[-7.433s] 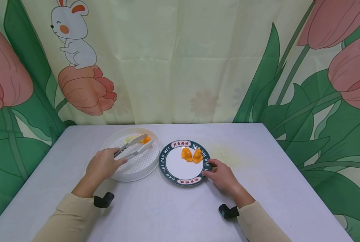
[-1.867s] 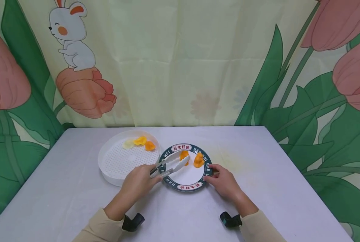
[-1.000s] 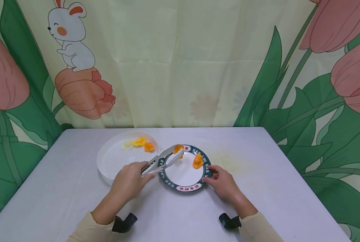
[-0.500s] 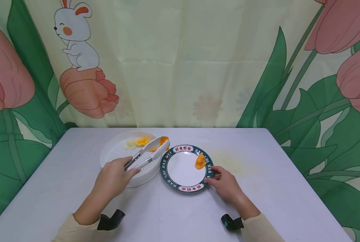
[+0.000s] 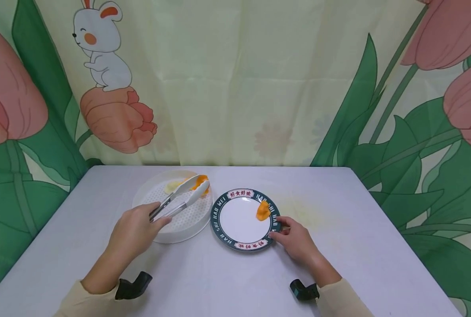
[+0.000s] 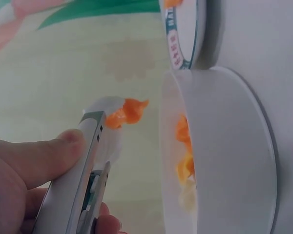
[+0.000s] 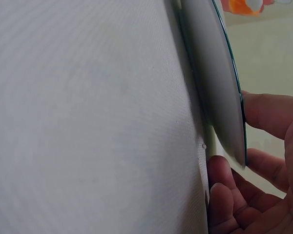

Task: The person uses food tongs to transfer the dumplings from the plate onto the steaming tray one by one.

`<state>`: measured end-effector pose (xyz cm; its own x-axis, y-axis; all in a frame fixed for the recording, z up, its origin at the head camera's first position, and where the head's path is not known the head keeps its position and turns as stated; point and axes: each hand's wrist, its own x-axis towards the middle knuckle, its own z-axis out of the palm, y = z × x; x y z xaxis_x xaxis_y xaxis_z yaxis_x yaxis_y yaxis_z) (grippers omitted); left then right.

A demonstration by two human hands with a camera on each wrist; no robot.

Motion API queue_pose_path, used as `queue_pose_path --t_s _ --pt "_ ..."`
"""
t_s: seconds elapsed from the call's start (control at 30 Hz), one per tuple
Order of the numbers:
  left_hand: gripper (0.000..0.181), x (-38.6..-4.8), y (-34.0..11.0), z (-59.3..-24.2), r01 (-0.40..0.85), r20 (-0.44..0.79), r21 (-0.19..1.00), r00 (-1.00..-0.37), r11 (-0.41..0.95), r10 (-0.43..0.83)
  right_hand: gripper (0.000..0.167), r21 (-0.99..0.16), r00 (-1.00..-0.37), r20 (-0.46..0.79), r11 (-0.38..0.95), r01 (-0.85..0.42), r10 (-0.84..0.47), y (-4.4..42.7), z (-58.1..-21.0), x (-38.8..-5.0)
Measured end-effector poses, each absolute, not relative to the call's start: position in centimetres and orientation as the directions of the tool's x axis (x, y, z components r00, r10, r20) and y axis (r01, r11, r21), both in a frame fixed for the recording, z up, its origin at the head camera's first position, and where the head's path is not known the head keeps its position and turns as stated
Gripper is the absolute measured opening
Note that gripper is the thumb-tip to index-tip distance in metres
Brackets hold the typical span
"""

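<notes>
My left hand (image 5: 134, 229) grips a pair of metal tongs (image 5: 167, 206) with whitish tips. Pinched in the tips is a small, crinkled orange piece (image 6: 133, 111), held above the white round tray (image 5: 171, 237) with its dimpled floor. More pieces lie in that tray: an orange one (image 6: 182, 130), a yellow one (image 6: 185, 167) and a pale one (image 6: 187, 196). My right hand (image 5: 296, 240) holds the right rim of a white plate (image 5: 239, 222) with a dark green lettered border. One orange piece (image 5: 263, 211) rests on the plate's right side.
Both dishes stand side by side on a white-covered table (image 5: 227, 286), close together. A printed curtain (image 5: 235, 88) hangs behind the table's back edge. Black wrist cameras (image 5: 134, 286) are strapped on both wrists.
The tongs took one of the two orange pieces off the plate and carried it left, over the tray. My right hand has kept its hold on the plate.
</notes>
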<state>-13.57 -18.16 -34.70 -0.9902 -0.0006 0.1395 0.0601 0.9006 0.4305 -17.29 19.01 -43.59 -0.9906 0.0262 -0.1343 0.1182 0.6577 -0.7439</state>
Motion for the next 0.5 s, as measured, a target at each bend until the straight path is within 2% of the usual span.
queue_pose_path --t_s 0.5 --pt "0.061 -13.7 -19.8 -34.1 0.010 0.110 0.391 -0.993 0.920 -0.036 0.060 -0.743 -0.992 -0.127 0.660 0.111 0.025 18.9 -43.5 -17.2"
